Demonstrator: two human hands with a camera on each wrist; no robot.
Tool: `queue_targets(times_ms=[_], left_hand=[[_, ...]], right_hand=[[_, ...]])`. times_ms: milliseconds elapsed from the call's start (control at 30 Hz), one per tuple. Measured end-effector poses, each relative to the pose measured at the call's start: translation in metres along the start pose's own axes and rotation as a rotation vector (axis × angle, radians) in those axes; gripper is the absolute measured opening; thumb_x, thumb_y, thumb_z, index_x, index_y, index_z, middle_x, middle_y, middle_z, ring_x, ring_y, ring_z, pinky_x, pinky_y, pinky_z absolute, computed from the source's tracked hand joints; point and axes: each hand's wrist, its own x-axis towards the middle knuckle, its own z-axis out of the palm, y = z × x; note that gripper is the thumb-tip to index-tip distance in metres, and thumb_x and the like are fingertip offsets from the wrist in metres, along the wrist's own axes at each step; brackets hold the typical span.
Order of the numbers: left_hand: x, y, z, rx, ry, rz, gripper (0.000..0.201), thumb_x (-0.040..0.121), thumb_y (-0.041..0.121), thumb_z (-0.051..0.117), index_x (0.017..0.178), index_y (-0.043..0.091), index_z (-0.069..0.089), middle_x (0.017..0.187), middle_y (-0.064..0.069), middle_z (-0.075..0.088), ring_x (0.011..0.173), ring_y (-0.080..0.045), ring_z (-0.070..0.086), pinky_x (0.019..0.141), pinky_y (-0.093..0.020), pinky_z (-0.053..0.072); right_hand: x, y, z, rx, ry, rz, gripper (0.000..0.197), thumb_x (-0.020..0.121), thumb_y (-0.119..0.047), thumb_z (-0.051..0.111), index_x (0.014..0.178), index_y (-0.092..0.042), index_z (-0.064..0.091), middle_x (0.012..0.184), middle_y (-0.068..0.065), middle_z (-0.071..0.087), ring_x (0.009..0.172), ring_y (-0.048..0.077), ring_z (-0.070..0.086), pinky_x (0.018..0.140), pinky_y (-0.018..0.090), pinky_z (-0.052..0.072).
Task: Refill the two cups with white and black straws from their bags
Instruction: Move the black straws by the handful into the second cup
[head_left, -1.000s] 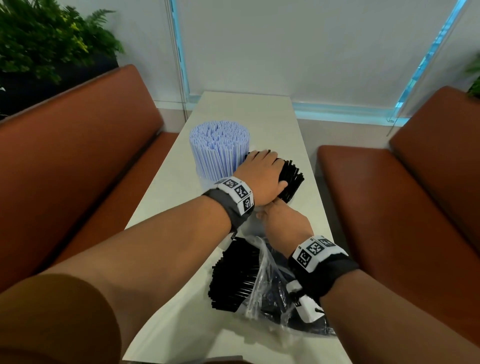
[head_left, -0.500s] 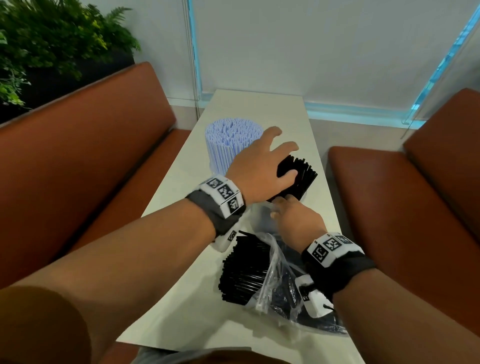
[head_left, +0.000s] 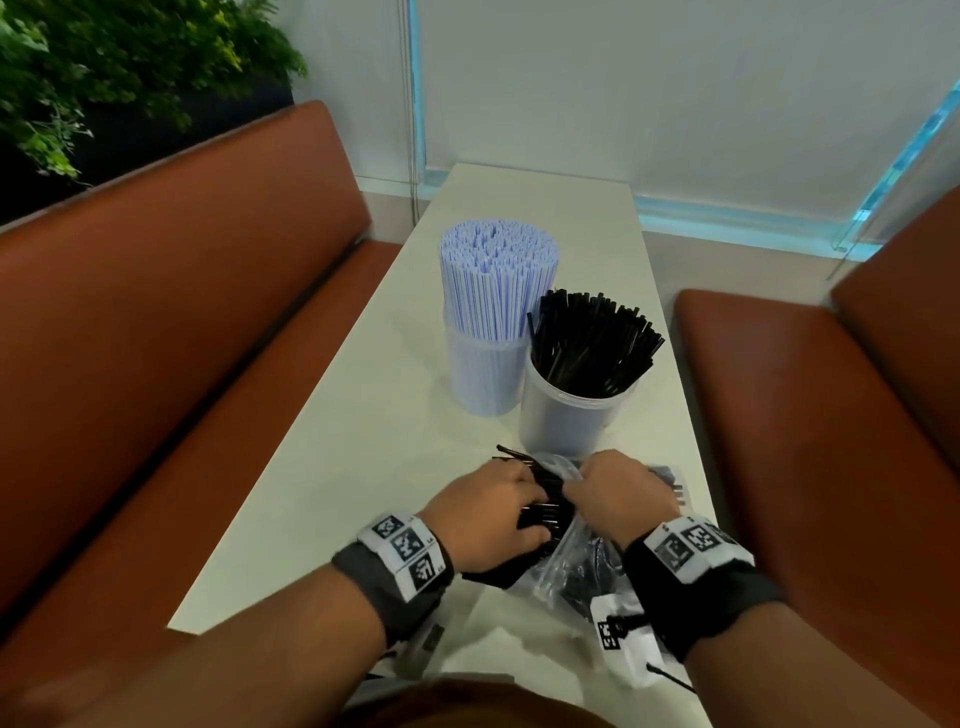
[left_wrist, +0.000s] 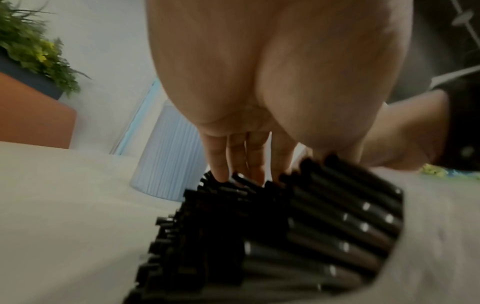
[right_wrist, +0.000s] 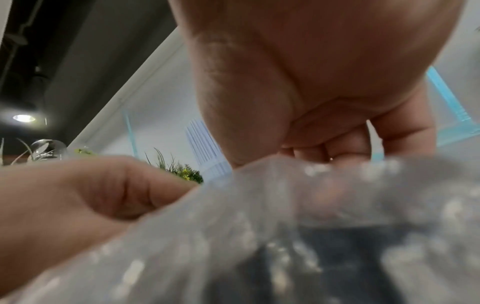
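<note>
Two clear cups stand mid-table: the left cup (head_left: 485, 374) is packed with white straws (head_left: 498, 270), and the right cup (head_left: 563, 423) holds black straws (head_left: 592, 343) that fan outward. In front of them lies a clear plastic bag (head_left: 566, 571) with a bundle of loose black straws (head_left: 550, 514) at its mouth. My left hand (head_left: 530, 512) lies over that bundle (left_wrist: 298, 226), with its fingertips (left_wrist: 221, 174) wrapped down over the far side. My right hand (head_left: 587, 488) pinches the bag's edge (right_wrist: 311, 205) with curled fingers (right_wrist: 345, 148). The left thumb is hidden.
The pale table (head_left: 363, 467) is long and narrow, with brown benches (head_left: 182, 338) on both sides. A planter with green leaves (head_left: 104, 67) stands behind the left bench. Another bag lies at the near table edge (head_left: 431, 639), mostly hidden by my left wrist.
My left hand has left the top of the black straws in the cup and come back to the bundle at the bag. My right hand has moved from the cup's base to the bag.
</note>
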Motion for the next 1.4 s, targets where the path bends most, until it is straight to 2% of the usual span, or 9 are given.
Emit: queue_targets(times_ms=[133, 267, 433, 667, 800, 900, 1167, 1300, 1400], left_hand=[[0.010, 0.011, 0.014, 0.016, 0.013, 0.061, 0.060, 0.092, 0.037, 0.063, 0.146, 0.013, 0.049, 0.148, -0.006, 0.045, 0.134, -0.027, 0.041, 0.109, -0.037, 0.039], [0.024, 0.021, 0.010, 0.123, -0.045, 0.087, 0.054, 0.094, 0.021, 0.057, 0.145, 0.007, 0.044, 0.141, -0.011, 0.050, 0.129, -0.031, 0.045, 0.103, -0.039, 0.041], [0.034, 0.029, 0.004, 0.191, -0.084, 0.084, 0.048, 0.092, 0.002, 0.051, 0.140, 0.003, 0.047, 0.142, -0.013, 0.048, 0.125, -0.030, 0.049, 0.090, -0.034, 0.046], [0.036, 0.028, 0.000, 0.319, -0.021, 0.050, 0.041, 0.095, 0.015, 0.050, 0.136, 0.010, 0.050, 0.139, -0.007, 0.051, 0.108, -0.029, 0.060, 0.071, -0.038, 0.050], [0.027, 0.012, -0.011, 0.386, 0.052, 0.067, 0.040, 0.095, 0.025, 0.050, 0.133, 0.012, 0.049, 0.116, -0.008, 0.061, 0.096, -0.030, 0.061, 0.063, -0.036, 0.035], [0.017, -0.005, -0.022, 0.416, 0.054, 0.063, 0.030, 0.095, 0.027, 0.049, 0.122, 0.013, 0.050, 0.105, -0.007, 0.064, 0.087, -0.031, 0.064, 0.063, -0.036, 0.036], [-0.018, -0.073, -0.046, 0.475, 0.033, 0.030, 0.024, 0.102, 0.038, 0.044, 0.115, 0.020, 0.051, 0.101, -0.002, 0.061, 0.086, -0.027, 0.062, 0.064, -0.034, 0.038], [-0.034, -0.101, -0.055, 0.391, 0.054, -0.094, 0.016, 0.101, 0.032, 0.045, 0.112, 0.023, 0.052, 0.100, 0.002, 0.061, 0.085, -0.023, 0.060, 0.066, -0.034, 0.042], [-0.043, -0.106, -0.055, 0.324, 0.131, -0.132, 0.014, 0.100, 0.032, 0.049, 0.110, 0.023, 0.053, 0.097, 0.005, 0.060, 0.084, -0.022, 0.060, 0.064, -0.033, 0.038]], right_hand=[[-0.002, 0.002, -0.008, 0.107, 0.055, -0.050, 0.025, 0.090, -0.031, 0.056, 0.077, -0.012, 0.063, 0.080, 0.007, 0.064, 0.082, 0.029, 0.064, 0.065, 0.030, 0.044], [-0.006, 0.001, -0.009, 0.228, 0.131, -0.056, 0.029, 0.088, -0.038, 0.058, 0.113, -0.024, 0.062, 0.108, -0.001, 0.066, 0.104, 0.027, 0.063, 0.092, 0.040, 0.050], [-0.004, 0.000, -0.009, 0.248, 0.199, -0.085, 0.015, 0.085, -0.050, 0.065, 0.079, -0.036, 0.064, 0.089, -0.013, 0.067, 0.088, 0.017, 0.064, 0.083, 0.037, 0.053], [-0.004, 0.003, -0.012, 0.211, 0.256, -0.104, 0.023, 0.086, -0.051, 0.063, 0.073, -0.032, 0.068, 0.079, -0.012, 0.069, 0.080, 0.014, 0.064, 0.077, 0.036, 0.055], [-0.001, 0.007, -0.014, 0.206, 0.264, -0.125, 0.023, 0.087, -0.046, 0.060, 0.068, -0.035, 0.063, 0.077, -0.012, 0.068, 0.075, 0.011, 0.061, 0.071, 0.033, 0.053], [0.000, 0.006, -0.014, 0.190, 0.220, -0.133, 0.014, 0.089, -0.038, 0.055, 0.083, -0.036, 0.067, 0.088, -0.011, 0.068, 0.081, 0.015, 0.060, 0.077, 0.034, 0.053], [0.006, 0.014, -0.003, 0.158, 0.202, -0.101, 0.027, 0.097, -0.033, 0.051, 0.115, -0.027, 0.070, 0.112, 0.004, 0.069, 0.102, 0.025, 0.063, 0.091, 0.039, 0.052], [0.003, 0.010, 0.002, 0.238, 0.301, -0.114, 0.033, 0.099, -0.048, 0.049, 0.097, -0.024, 0.072, 0.097, 0.005, 0.068, 0.090, 0.024, 0.063, 0.085, 0.042, 0.052], [-0.007, -0.006, 0.000, 0.456, 0.512, -0.311, 0.044, 0.097, -0.062, 0.036, 0.085, -0.030, 0.064, 0.088, -0.012, 0.064, 0.087, 0.004, 0.058, 0.075, 0.024, 0.043]])
